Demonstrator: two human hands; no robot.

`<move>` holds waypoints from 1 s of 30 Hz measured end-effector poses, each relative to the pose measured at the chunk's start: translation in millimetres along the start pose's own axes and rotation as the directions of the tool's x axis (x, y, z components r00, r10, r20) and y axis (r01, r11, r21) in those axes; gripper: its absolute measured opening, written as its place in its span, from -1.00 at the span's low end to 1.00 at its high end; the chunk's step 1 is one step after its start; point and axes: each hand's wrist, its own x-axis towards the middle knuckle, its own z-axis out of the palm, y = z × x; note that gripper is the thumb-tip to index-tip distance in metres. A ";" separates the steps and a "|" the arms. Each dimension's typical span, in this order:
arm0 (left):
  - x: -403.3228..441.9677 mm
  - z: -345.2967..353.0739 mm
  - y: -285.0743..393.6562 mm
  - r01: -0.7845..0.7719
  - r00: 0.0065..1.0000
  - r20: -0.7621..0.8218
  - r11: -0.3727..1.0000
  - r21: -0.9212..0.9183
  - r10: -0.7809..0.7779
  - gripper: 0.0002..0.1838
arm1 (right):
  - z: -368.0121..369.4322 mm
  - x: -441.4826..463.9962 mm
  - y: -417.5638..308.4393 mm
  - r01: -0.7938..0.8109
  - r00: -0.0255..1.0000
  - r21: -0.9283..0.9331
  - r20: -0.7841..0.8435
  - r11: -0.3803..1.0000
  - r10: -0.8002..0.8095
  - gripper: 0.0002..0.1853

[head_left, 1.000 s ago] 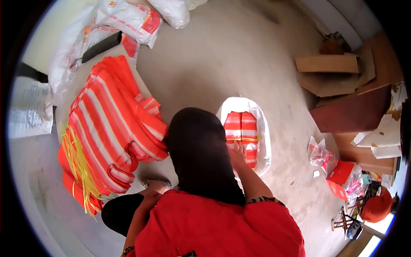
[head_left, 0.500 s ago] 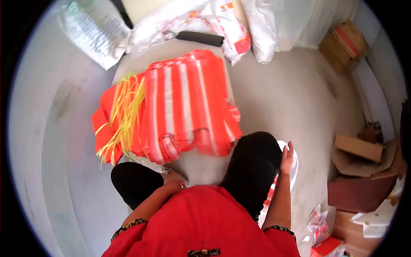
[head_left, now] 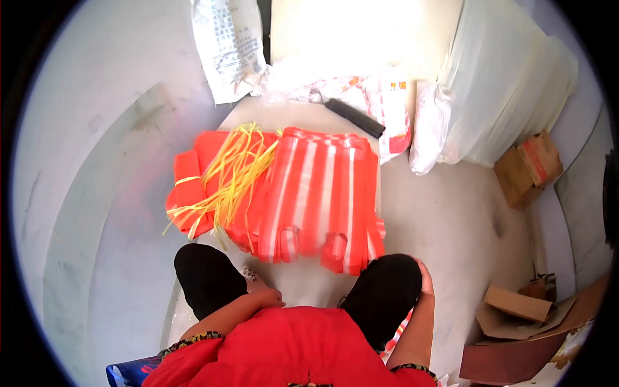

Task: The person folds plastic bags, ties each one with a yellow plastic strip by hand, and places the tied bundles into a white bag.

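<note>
My left hand [head_left: 269, 298] rests by my left thigh, its fingers loosely curled and nothing visible in them. Against the outer side of my right knee lies my right hand [head_left: 425, 278], fingers along the black trouser cloth, holding nothing. In front of my knees is a flat stack of orange-and-white striped plastic bags [head_left: 317, 193], with cut-outs on the side toward me. To its left lies a folded orange bundle [head_left: 189, 187], and a loose bunch of thin yellow plastic strips [head_left: 240, 177] drapes across it. Neither hand touches the stack.
Beyond the stack lies a dark bar-shaped object [head_left: 354, 118], near white printed sacks [head_left: 394, 109]. A printed white bag [head_left: 229, 51] stands at the back left. Cardboard boxes [head_left: 529, 168] sit by the right wall, with an opened carton [head_left: 519, 309] nearer me.
My right hand has settled from a raised position beside the knee onto it. The view has tilted up and turned, so the stack appears lower and further right. My left hand stays by my thigh.
</note>
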 end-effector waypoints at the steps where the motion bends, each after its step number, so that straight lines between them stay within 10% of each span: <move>1: 1.9 3.4 -2.9 0.003 1.000 -0.018 1.000 -0.030 -0.003 -0.46 | 14.3 -12.2 -10.6 -0.005 0.999 -0.017 -0.034 1.000 0.004 -0.41; 14: 37.5 16.4 -5.6 -0.043 0.999 0.017 0.999 -0.011 0.043 -0.38 | -12.0 -29.9 -27.3 0.172 0.984 -0.241 0.004 0.955 -0.176 -0.40; 18: 42.6 10.9 -3.1 -0.071 0.995 0.064 0.996 -0.051 0.074 -0.36 | 18.3 4.7 -43.9 -0.005 0.995 -0.846 -0.056 0.533 -0.080 -0.49; 22: 40.2 13.6 -5.0 -0.036 0.995 0.091 0.992 -0.121 0.047 -0.36 | 88.7 29.1 -55.5 -0.106 0.984 -0.979 -0.078 -0.172 -0.158 -0.59; 30: 38.1 22.6 -31.0 0.021 0.999 0.050 0.952 -0.306 -0.006 -0.48 | 77.9 57.0 -15.0 -0.242 0.955 -0.956 -0.205 -0.163 -0.215 -0.61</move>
